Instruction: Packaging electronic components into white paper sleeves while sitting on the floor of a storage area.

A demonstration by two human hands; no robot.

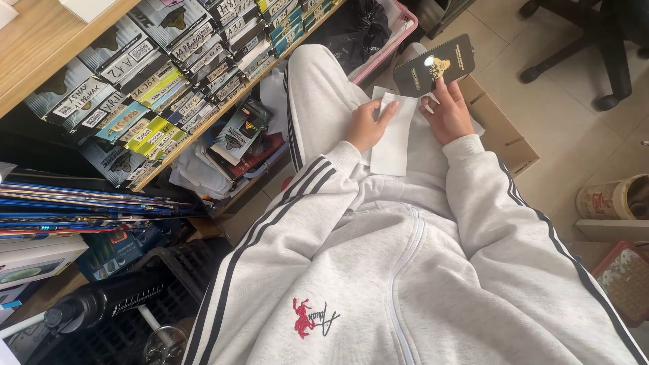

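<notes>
A white rectangular sleeve [394,138] lies along my lap, on light grey trousers. My left hand [368,124] pinches its upper left corner with thumb and fingers. My right hand [447,111] holds a flat black package [433,66] with a gold emblem, gripping its lower edge and tilting it up above the sleeve. Both arms are in grey sleeves with dark stripes.
A wooden shelf [203,67] on the left is packed with several rows of boxed flat packages. A cardboard box [503,128] sits by my right knee. A black bag in a pink bin [368,30] is ahead, an office chair base [595,61] at the upper right.
</notes>
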